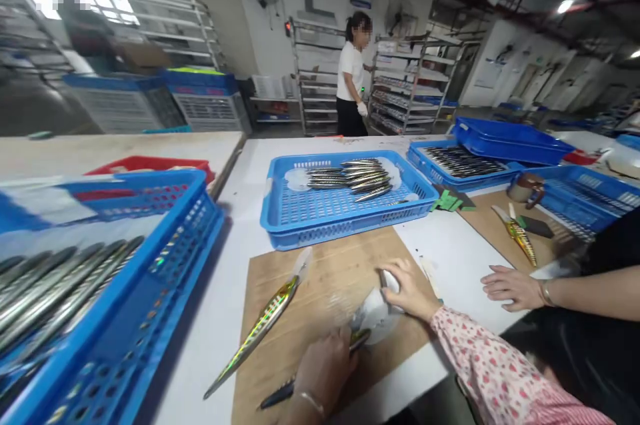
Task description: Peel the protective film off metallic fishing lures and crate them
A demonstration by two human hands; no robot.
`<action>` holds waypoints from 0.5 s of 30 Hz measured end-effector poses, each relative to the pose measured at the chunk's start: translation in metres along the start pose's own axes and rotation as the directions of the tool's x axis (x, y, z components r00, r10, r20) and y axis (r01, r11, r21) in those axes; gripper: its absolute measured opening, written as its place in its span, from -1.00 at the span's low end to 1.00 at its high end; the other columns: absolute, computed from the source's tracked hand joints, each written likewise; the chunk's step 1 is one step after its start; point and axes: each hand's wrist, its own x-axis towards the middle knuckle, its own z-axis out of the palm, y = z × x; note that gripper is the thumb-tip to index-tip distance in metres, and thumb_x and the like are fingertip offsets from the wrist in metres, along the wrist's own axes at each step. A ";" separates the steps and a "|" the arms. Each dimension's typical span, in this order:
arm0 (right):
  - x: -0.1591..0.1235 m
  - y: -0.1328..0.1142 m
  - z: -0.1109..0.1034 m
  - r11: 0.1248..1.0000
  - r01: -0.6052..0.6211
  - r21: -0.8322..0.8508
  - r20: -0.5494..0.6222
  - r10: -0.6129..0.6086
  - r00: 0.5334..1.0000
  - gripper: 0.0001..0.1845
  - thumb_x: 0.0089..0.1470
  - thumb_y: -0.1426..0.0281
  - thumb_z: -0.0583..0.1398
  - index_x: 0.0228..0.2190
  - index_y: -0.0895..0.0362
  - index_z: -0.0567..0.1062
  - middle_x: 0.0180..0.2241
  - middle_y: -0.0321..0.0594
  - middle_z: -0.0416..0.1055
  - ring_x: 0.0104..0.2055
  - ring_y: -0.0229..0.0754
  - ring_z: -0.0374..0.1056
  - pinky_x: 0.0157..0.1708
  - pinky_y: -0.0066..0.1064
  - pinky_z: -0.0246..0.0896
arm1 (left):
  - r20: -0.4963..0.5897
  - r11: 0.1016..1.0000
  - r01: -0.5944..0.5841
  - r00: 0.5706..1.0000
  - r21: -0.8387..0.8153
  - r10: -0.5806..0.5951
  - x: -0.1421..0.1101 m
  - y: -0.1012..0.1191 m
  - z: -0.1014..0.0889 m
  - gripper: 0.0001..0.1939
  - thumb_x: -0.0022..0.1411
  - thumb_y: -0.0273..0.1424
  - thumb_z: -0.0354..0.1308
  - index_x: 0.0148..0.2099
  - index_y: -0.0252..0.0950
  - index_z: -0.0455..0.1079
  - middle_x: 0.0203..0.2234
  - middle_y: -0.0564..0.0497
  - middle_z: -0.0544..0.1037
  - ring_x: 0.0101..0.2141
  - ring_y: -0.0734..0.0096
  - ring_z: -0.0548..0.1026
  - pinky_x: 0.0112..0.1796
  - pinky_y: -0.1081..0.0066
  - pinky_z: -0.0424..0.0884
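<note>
- Two hands work over a brown board (320,278) on the white table (450,252): the left hand (323,372) is closed around a dark, slim lure (280,393) whose tail sticks out toward the near-left edge, and its front end reaches a clear plastic sleeve (373,315).
- The right hand (407,288), in a pink flowered cuff, pinches the far end of that sleeve, fingers curled on it.
- Just to the left on the board lies a second lure (255,335), long, green-gold and shiny, inside its own clear wrap, apart from both hands.
- Beyond the board stands a blue perforated tray (345,215) with a small heap of silvery lures (360,178).
- At near left, a deeper blue crate (150,305) holds many grey lures.
- At right, another person's hand (510,286) with a bracelet rests flat on the table, near a gold lure (520,238) on a second board.
- Farther back, a person in a white shirt (350,72) stands by metal racks.
</note>
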 end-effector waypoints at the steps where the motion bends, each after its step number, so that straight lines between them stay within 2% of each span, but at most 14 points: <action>1: -0.001 0.000 0.000 1.000 -0.024 -0.005 -0.011 0.024 1.000 -0.49 -0.16 0.46 0.21 -0.08 0.05 0.43 -0.11 -0.19 0.32 -0.03 -0.06 0.20 -0.01 -0.19 0.11 | 0.008 1.000 0.001 1.000 0.005 -0.002 0.002 -0.001 0.001 -0.72 0.25 -0.47 -0.07 -0.05 -0.34 0.37 -0.19 -0.17 0.54 -0.19 0.06 0.53 -0.19 0.14 0.47; 2: -0.001 -0.005 0.003 1.000 -0.021 -0.010 -0.013 0.021 1.000 -0.50 -0.18 0.45 0.22 -0.09 0.03 0.44 -0.12 -0.20 0.32 -0.03 -0.06 0.20 -0.02 -0.20 0.11 | 0.019 1.000 0.005 1.000 0.009 -0.005 0.003 -0.001 0.002 -0.71 0.25 -0.47 -0.07 -0.04 -0.34 0.37 -0.17 -0.18 0.54 -0.17 0.08 0.53 -0.16 0.15 0.46; 6: 0.007 -0.025 0.019 0.990 0.138 0.002 0.025 -0.138 0.990 -0.43 -0.21 0.34 0.28 -0.06 -0.06 0.41 -0.05 -0.26 0.31 0.03 -0.05 0.16 0.02 -0.20 0.07 | 0.044 0.999 0.010 0.999 0.041 -0.012 0.002 -0.001 -0.002 -0.66 0.25 -0.47 -0.07 0.04 -0.36 0.32 -0.06 -0.21 0.49 -0.08 0.14 0.49 -0.06 0.20 0.41; 8: 0.007 -0.017 0.015 0.994 0.112 0.010 0.020 -0.112 0.994 -0.42 -0.21 0.33 0.29 -0.05 -0.05 0.40 -0.05 -0.25 0.31 0.02 -0.05 0.17 0.02 -0.21 0.08 | 0.031 0.999 -0.001 1.000 0.041 0.000 0.001 0.000 -0.004 -0.66 0.27 -0.48 -0.13 0.04 -0.35 0.32 -0.08 -0.20 0.50 -0.09 0.16 0.50 -0.07 0.22 0.42; 10: 0.004 -0.003 0.008 1.000 0.014 0.009 -0.007 -0.014 1.000 -0.45 -0.20 0.36 0.27 -0.06 -0.02 0.42 -0.08 -0.23 0.32 -0.01 -0.06 0.20 -0.01 -0.21 0.12 | 0.031 0.999 -0.010 0.999 0.033 0.009 0.001 0.000 -0.005 -0.66 0.27 -0.50 -0.16 0.00 -0.33 0.34 -0.12 -0.17 0.53 -0.12 0.18 0.52 -0.10 0.23 0.43; 12: 0.001 0.001 0.006 0.999 -0.043 -0.011 -0.031 0.043 0.999 -0.47 -0.19 0.37 0.26 -0.08 -0.03 0.43 -0.10 -0.22 0.33 -0.03 -0.06 0.21 -0.03 -0.21 0.13 | 0.040 0.999 -0.007 0.999 0.034 0.005 0.002 -0.001 -0.005 -0.66 0.26 -0.51 -0.16 -0.01 -0.32 0.34 -0.12 -0.17 0.53 -0.12 0.18 0.52 -0.12 0.24 0.43; 15: 0.006 -0.017 0.019 0.997 0.070 -0.035 0.007 -0.069 0.998 -0.45 -0.21 0.29 0.30 -0.08 -0.09 0.42 -0.07 -0.26 0.33 0.01 -0.04 0.18 0.01 -0.18 0.10 | 0.042 0.999 0.003 0.999 0.040 -0.005 0.002 -0.002 -0.004 -0.67 0.28 -0.49 -0.17 -0.02 -0.31 0.34 -0.11 -0.18 0.53 -0.13 0.18 0.52 -0.12 0.24 0.43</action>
